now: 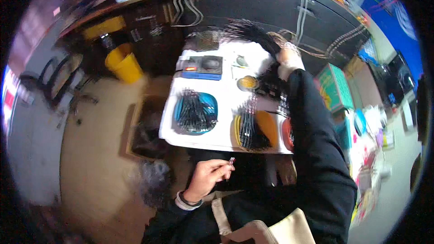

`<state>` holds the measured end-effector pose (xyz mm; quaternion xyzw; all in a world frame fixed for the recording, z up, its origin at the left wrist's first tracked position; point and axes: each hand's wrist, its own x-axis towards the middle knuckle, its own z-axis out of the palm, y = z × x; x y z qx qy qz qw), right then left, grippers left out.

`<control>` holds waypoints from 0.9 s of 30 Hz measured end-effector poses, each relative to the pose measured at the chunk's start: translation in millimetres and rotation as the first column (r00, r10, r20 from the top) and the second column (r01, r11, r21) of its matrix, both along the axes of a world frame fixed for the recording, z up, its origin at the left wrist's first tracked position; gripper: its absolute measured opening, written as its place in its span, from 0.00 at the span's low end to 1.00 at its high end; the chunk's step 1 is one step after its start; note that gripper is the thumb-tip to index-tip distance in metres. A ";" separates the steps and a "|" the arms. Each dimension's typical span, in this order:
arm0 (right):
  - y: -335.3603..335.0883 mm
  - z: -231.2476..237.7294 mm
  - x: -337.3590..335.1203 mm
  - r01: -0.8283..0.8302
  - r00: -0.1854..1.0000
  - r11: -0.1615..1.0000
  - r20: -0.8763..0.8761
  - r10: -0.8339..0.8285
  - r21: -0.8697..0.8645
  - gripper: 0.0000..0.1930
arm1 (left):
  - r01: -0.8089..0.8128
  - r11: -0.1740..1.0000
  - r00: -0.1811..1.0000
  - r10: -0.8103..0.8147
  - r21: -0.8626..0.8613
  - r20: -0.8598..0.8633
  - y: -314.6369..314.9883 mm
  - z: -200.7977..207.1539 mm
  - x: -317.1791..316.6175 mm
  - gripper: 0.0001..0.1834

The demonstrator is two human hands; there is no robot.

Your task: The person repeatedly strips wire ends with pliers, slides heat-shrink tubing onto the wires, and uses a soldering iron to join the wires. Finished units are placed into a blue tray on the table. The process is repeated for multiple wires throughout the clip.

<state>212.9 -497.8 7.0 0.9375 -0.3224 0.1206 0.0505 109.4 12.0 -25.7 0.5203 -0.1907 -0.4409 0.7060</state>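
Note:
My left hand [210,178] is in front of the white table's near edge, closed in a pinch. Between its fingertips is a small piece with a pale and reddish tip [232,160], too small to name. My right arm stretches over the table's right side. At the far right corner, my right hand [289,58] is by a heap of black cables [251,31]; its fingers are smeared by motion. Bundles of short black leads with metallic ends lie in a blue tray [213,104] and across a yellow-orange tray [266,126]. A red tray [286,133] is partly behind my sleeve.
On the white table [174,122] are a blue-grey device with a lit red display [202,68] and a round tin of yellowish material [248,83]. A yellow bin [124,65] stands at left, near an open cardboard box [135,131]. A green box [335,86] is at right.

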 end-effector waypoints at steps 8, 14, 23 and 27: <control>-15.1 85.4 -25.2 -0.571 0.674 0.801 0.660 0.332 0.180 0.11 | -0.096 0.973 0.992 0.077 -0.209 -0.097 11.2 3.7 -3.0 0.10; 61.8 154.0 -85.0 -0.218 0.798 0.976 0.576 0.177 0.003 0.16 | -0.120 0.943 0.990 0.093 -0.309 -0.102 13.2 20.6 -24.3 0.10; 299.1 85.7 -208.4 -0.675 0.423 0.733 0.858 0.292 0.084 0.05 | -0.124 0.868 0.992 0.103 -0.481 -0.070 1.6 54.2 -34.8 0.11; 401.9 10.7 -253.0 -0.821 0.464 0.544 0.760 0.456 0.175 0.07 | -0.184 0.799 0.982 0.127 -0.572 -0.138 -2.9 72.2 -8.2 0.12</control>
